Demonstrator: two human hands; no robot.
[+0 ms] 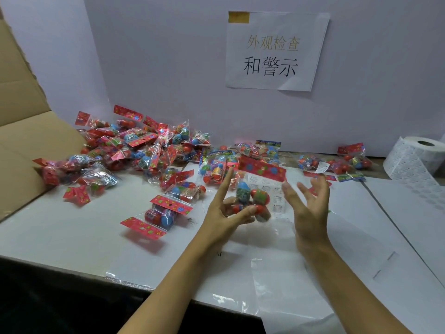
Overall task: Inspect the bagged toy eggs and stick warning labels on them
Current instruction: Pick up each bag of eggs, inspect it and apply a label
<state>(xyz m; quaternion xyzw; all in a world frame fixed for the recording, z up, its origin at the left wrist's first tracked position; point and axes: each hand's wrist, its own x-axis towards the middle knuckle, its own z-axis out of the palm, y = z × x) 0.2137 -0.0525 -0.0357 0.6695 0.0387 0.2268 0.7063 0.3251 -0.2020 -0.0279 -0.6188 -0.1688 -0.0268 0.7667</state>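
White table point(72, 232): heaped egg bags point(134, 150), seemingly blurred label roll point(419, 157).

Clear bags point(134, 150) of red and blue toy eggs point(249, 201) carry red header cards point(262, 168) with blue and green flowers, on a white worktop point(72, 232) beside a brown cardboard box point(29, 145).

A paper sign point(277, 50) on the back wall at twelve o'clock reads 外观检查 above 和警示.
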